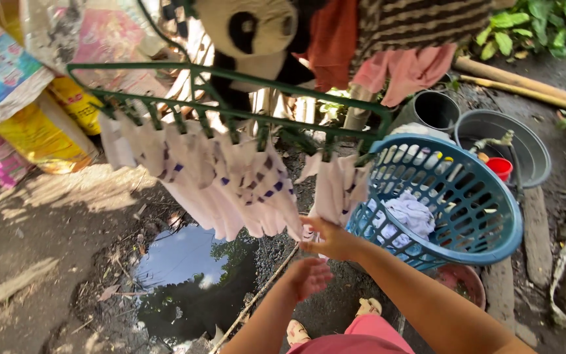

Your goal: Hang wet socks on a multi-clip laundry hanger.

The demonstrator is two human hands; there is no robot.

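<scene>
Pink shorts (pixel 355 341) and sandalled feet are seen lowest in frame, above muddy ground with a dark puddle (pixel 191 282). Right hand (pixel 332 239): closed on the lower edge of a white cloth with purple marks (pixel 335 190), clipped to a green plastic peg hanger (pixel 230 98). Left hand (pixel 309 276): open, empty, just below. Blue plastic laundry basket (pixel 486 242): beside, white laundry inside. The hem is best pulled straight down, evenly; the peg grip appears, though partly hidden, secure.

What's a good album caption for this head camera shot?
Right hand touching white cloths clipped to a green hanger rack, beside a blue laundry basket.
</scene>
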